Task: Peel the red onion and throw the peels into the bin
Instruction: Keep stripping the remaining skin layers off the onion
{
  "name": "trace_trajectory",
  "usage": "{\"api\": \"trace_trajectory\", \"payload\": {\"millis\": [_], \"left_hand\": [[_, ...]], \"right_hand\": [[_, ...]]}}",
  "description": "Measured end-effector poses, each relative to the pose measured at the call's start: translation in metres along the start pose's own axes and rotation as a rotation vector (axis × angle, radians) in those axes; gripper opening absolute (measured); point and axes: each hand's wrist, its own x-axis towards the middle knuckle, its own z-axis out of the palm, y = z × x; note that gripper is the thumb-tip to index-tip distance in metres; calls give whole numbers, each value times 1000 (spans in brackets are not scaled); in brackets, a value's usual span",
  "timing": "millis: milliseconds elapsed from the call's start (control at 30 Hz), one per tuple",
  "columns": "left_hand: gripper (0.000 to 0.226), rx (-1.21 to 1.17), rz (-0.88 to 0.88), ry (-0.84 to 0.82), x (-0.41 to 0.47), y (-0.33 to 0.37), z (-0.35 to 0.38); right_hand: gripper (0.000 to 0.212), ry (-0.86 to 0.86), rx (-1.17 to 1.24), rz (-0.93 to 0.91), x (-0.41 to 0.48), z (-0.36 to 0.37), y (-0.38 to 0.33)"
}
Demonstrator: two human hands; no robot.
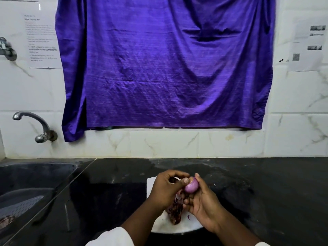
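White sleeves frame the bottom edge of my view, and just past them both hands are busy. From my remote seat I see one red onion, held in the air above a white chopping board, most of its face already glossy and bare. The right hand cradles it from below and behind, fingers curled round it. The left hand is narrowed to a pinch at the onion's top, thumb against the bulb, nipping a strip of dry skin.

I judge the peeling to be in its last part. The next move calls for a steady pull away from the bulb while the right hand holds firm, then gathering the peels. One heap of peels lies on the board under the hands, with a small purple scrap beside it. I cannot see a bin, so it will have to be found first.

Outward, the board rests on one black surface. One sink is at the left, with something reddish in its near corner that I cannot identify. I count two taps, one purple cloth and two paper sheets on the tiled wall.
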Motion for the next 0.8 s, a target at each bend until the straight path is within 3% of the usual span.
{"api": "trace_trajectory", "payload": {"millis": [200, 433, 600, 667, 733, 800], "left_hand": [[10, -85, -9, -71, -1, -5, -12], [19, 132, 32, -23, -1, -16, -3], [34, 183, -119, 217, 1, -20, -3], [38, 209, -131, 153, -3, -16, -6], [14, 156, -73, 21, -7, -14, -6], [43, 176, 16, -111, -11, -14, -5]], "right_hand": [[64, -24, -82, 73, -5, -3, -1], [64, -25, -165, 104, -1, -7, 1], [68, -26, -183, 115, -4, -5, -3], [70, 6, -176, 127, -4, -6, -4], [75, 55, -148, 148, -1, -10, -4], [78, 94, -131, 178, 2, -11, -3]]}}
